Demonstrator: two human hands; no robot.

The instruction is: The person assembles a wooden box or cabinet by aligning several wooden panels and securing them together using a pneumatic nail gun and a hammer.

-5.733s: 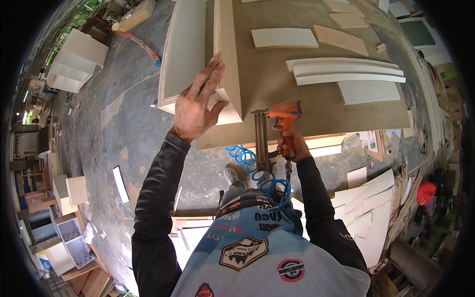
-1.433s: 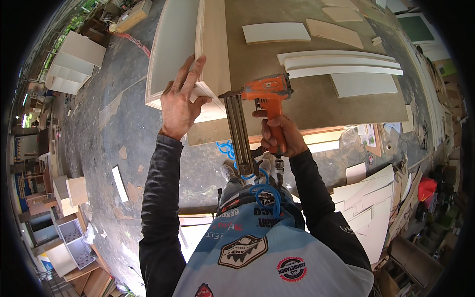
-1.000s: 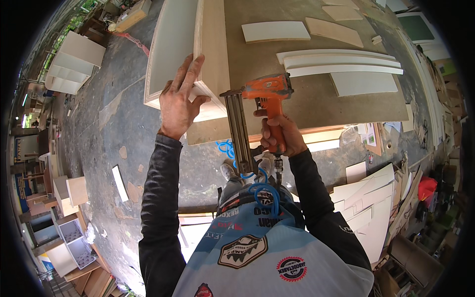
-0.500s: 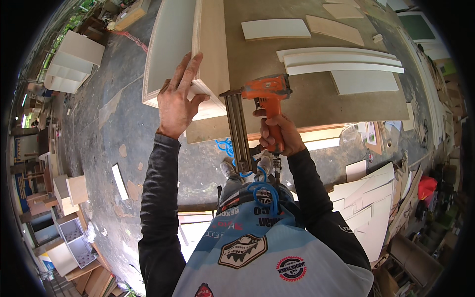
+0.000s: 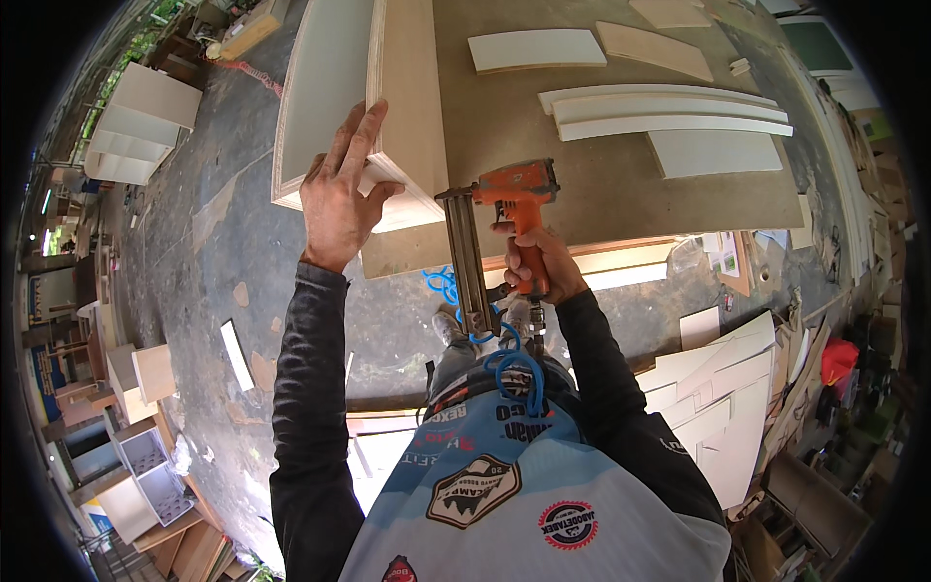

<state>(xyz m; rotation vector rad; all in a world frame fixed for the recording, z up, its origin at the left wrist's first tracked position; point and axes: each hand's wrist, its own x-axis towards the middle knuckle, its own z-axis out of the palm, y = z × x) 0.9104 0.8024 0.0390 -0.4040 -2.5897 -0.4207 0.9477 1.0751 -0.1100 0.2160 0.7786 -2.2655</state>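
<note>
Orange nailer gripped by right fingers, nearer box than earlier, left fingers spread against it

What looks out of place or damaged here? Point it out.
A white strip lies alone on the floor at left, apart from the boards on the table, perhaps dropped. Pale patches beside it make the floor look worn. The orange nail gun looks fine.
</note>
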